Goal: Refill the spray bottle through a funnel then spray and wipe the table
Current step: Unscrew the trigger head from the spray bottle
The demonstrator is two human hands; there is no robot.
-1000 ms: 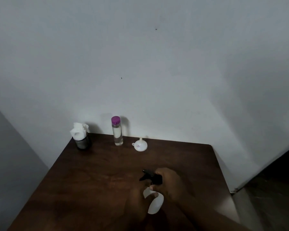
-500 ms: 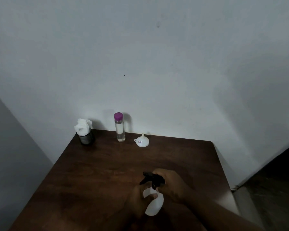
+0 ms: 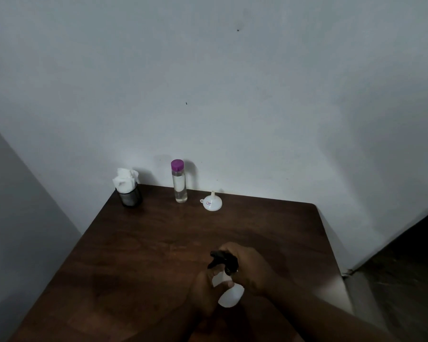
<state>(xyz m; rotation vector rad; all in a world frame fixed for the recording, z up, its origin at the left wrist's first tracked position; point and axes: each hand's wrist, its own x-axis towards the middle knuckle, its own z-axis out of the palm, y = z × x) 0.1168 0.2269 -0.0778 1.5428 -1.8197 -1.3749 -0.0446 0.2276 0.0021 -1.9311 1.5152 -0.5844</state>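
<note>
A white spray bottle (image 3: 230,296) with a black trigger head (image 3: 223,261) is near the front of the dark wooden table (image 3: 146,243). My left hand (image 3: 205,290) grips the white body. My right hand (image 3: 252,267) wraps round the black spray head. At the back of the table a clear refill bottle (image 3: 179,183) with a purple cap stands upright, holding clear liquid. A small white funnel (image 3: 211,203) lies mouth-down to its right. A dark cup of white tissues (image 3: 127,187) stands at the back left corner.
The table is pushed against a pale wall (image 3: 232,95). Its right edge (image 3: 329,243) drops to a dark floor (image 3: 405,280). A grey surface runs along the left side.
The view has tilted slightly, so the objects at the back sit higher in the frame. Both hands stay on the spray bottle, which has barely moved.
</note>
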